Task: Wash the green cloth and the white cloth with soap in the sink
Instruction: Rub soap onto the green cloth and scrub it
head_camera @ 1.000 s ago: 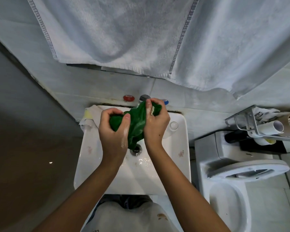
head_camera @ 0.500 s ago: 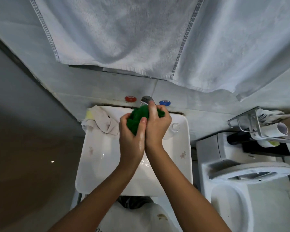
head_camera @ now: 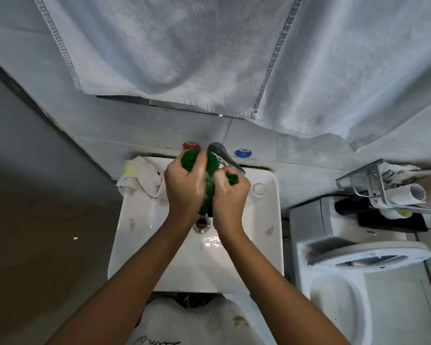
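The green cloth (head_camera: 210, 180) is bunched up between both hands over the white sink (head_camera: 144, 235), just under the chrome tap (head_camera: 224, 156). My left hand (head_camera: 184, 188) grips its upper part, with fingers curled round it near the tap. My right hand (head_camera: 230, 192) grips the other end, a little lower and to the right. Both hands look wet and soapy. The white cloth (head_camera: 144, 179) lies crumpled on the sink's back left corner, beside my left hand. The drain (head_camera: 202, 224) shows below the hands.
Red (head_camera: 191, 146) and blue (head_camera: 241, 153) markers sit on the wall either side of the tap. A large white towel (head_camera: 209, 58) hangs overhead. A toilet (head_camera: 358, 270) stands right of the sink, with a wire rack (head_camera: 393, 190) of rolls above it.
The hands have rubbed the green cloth: my left hand moved up towards the tap while my right hand slid down and to the right, so the cloth is stretched between them.
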Available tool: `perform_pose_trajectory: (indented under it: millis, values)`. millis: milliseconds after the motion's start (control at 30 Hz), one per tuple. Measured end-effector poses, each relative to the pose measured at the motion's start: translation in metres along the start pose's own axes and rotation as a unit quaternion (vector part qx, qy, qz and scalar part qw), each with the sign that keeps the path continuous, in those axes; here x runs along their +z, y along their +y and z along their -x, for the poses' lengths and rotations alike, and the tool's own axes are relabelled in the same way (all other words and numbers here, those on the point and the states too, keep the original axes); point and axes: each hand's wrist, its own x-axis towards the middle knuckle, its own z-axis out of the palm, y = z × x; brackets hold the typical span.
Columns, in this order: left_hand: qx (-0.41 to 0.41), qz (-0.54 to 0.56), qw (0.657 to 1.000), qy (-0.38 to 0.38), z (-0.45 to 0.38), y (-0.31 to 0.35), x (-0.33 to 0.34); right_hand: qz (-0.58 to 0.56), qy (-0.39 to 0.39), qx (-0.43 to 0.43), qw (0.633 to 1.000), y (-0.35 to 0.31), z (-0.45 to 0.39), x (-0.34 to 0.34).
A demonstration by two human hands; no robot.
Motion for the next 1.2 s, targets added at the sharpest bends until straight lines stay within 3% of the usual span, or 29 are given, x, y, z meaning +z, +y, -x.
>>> perform_pose_trajectory:
  millis: [200,500,667,967,1133,1200]
  values:
    - [-0.006,0.003,1.000,-0.017,0.028,-0.005,-0.001,-0.012,0.048,-0.016,0.999,-0.009,-0.033,0.009]
    - [0.062,-0.065,0.995,0.053,-0.023,0.002,-0.001,0.008,-0.048,0.012,0.999,0.003,-0.001,0.005]
    - [0.029,-0.023,0.999,-0.021,0.036,-0.009,0.008,0.001,0.062,0.038,0.997,-0.009,-0.046,0.001]
    - [0.009,-0.064,0.996,0.066,-0.011,0.001,0.009,-0.005,-0.019,0.055,0.998,0.006,-0.006,0.001]
    - [0.017,0.004,1.000,0.021,0.049,-0.007,0.010,0.009,0.040,0.081,0.996,-0.001,-0.043,0.002]
    - [0.016,0.002,0.999,0.050,0.035,-0.006,0.010,0.011,0.033,0.056,0.998,-0.004,-0.031,0.004]
